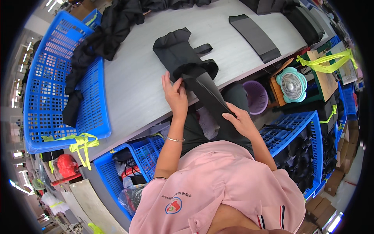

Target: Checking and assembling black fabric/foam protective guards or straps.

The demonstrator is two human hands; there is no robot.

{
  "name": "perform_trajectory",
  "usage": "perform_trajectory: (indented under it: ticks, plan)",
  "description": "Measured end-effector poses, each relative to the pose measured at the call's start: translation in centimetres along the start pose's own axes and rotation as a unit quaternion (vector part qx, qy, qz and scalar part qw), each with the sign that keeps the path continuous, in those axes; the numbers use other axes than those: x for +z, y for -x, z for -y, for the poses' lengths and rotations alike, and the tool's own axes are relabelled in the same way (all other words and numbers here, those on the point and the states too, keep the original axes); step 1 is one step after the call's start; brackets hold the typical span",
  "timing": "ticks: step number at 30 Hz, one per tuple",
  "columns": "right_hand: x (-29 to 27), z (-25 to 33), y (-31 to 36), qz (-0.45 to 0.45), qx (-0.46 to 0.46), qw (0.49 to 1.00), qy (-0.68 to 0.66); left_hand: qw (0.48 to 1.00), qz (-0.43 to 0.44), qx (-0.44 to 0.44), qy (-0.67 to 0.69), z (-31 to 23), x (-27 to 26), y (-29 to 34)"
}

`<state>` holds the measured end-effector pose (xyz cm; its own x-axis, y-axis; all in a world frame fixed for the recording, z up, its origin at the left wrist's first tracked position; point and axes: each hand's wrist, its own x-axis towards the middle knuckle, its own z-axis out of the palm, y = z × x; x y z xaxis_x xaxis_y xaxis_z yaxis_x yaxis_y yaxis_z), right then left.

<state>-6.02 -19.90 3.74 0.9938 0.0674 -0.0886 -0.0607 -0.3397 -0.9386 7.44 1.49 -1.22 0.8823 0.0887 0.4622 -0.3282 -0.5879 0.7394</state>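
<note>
A black fabric pouch (173, 52) with a small strap loop (203, 48) lies on the table in front of me. From its bunched near opening a stiff dark-grey panel (206, 91) runs toward me over the table edge, its inner end hidden by the cloth. My right hand (238, 119) grips the panel's near end, thumb on top. My left hand (175, 95) is at the pouch's lower left edge with fingers apart, the thumb side against the cloth. Farther right, another flat dark-grey panel (255, 38) lies on the table.
A blue basket (103, 101) stands at the left, with black cloth (111, 33) trailing over it. Black pieces (298, 21) are stacked at the far right. Below the table are blue crates (317, 148), a purple bin (255, 95) and a teal fan (292, 84).
</note>
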Motion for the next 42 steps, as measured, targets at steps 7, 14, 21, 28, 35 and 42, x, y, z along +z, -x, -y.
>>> perform_trajectory:
  ticks: [7,14,21,28,35,42]
  plan:
    - [1.1,2.5,-3.3,-0.041,-0.056,0.991,0.118,0.987,0.088,0.120,0.067,-3.5,-0.1,-2.1]
    - [2.4,-4.2,-8.0,-0.085,-0.141,0.962,0.220,0.922,0.275,0.233,0.143,-10.3,-1.9,2.5]
    - [0.8,-0.7,-8.6,-0.101,0.119,0.883,-0.442,0.966,0.144,0.063,0.203,-8.6,-5.3,4.3]
    - [1.2,1.0,-7.7,-0.113,0.095,0.822,-0.550,0.989,0.052,0.109,0.091,-10.4,-2.4,3.7]
    - [1.8,0.5,-7.2,-0.107,0.080,0.800,-0.585,0.986,0.038,0.068,0.149,-10.7,-1.8,4.1]
    - [2.3,0.7,-6.8,-0.114,0.089,0.807,-0.573,0.976,0.025,0.044,0.213,-11.1,-2.1,4.5]
